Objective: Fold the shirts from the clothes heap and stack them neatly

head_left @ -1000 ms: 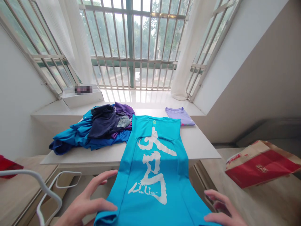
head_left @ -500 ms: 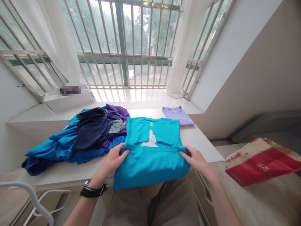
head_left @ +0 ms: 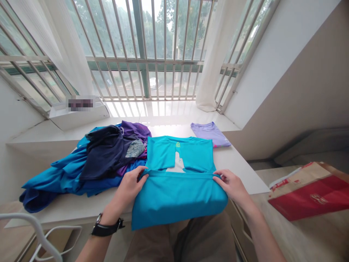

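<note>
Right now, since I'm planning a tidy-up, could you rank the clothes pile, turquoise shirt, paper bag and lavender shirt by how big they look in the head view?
1. Clothes pile and turquoise shirt: too alike to rank
2. Paper bag, partly out of view
3. Lavender shirt

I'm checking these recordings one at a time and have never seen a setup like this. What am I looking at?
There is no machine here: it is bare-handed work, and every picture comes from one head-worn camera looking forward and down. The left hand and right hand each pinch one end of a folded-over edge of a turquoise shirt. The shirt lies partly on a white table. To its left is a loose pile of clothes; at its far right sits a folded lavender shirt. Beyond is a barred window.
</note>
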Demonstrator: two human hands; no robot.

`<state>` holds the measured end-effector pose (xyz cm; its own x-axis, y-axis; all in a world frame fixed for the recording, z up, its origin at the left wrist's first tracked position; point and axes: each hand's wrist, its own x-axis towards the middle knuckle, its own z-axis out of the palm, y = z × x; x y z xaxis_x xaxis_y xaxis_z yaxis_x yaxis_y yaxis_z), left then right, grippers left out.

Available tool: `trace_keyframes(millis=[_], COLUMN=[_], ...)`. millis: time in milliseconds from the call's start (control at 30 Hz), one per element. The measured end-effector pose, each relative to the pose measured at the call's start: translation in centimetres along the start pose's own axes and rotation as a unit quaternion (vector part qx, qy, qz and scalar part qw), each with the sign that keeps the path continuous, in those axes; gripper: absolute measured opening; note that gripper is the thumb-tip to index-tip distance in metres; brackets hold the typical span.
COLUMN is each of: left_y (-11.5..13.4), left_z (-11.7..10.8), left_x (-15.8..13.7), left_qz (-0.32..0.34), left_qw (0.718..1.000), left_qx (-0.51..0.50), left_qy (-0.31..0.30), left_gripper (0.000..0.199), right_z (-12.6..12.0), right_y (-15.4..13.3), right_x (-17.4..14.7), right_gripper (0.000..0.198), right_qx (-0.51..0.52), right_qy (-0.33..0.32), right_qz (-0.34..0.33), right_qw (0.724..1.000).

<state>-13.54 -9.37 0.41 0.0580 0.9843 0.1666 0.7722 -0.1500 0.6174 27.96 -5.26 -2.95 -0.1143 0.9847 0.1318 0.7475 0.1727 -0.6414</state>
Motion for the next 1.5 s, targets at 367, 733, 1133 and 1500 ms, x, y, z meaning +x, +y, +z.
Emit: trace_keyframes(millis=[367, 733, 1133, 1500], left_y=[1.6, -0.1, 1.5, -2.3], left_z=[4.4, 5.6, 3.4, 3.8], left_x=[-2.3, 1.0, -1.3, -8.6], left_qz=[0.187, 0.169, 0.211, 0.264], left_qw=[0.955, 0.947, 0.937, 0.912], left_qx=[0.231, 0.271, 0.277, 0.31], left_qy=[-0.019, -0.033, 0.003, 0.043], left_gripper=[0.063, 0.068, 0.069, 0.07], right_z=[4.6, 4.7, 3.0, 4.5], right_y=[-3.8, -3.4, -2.9, 1.8], right_x=[-3.2, 0.8, -2.4, -8.2], right_gripper=[0.065, 0.074, 0.06, 0.077], right_qx=[-0.207, -0.256, -0.188, -0.253], right_qy=[0.034, -0.071, 0.071, 0.123], right_qz=[-0.128, -0.09, -0.208, -0.252], right_qw=[0.969, 0.96, 0.957, 0.926])
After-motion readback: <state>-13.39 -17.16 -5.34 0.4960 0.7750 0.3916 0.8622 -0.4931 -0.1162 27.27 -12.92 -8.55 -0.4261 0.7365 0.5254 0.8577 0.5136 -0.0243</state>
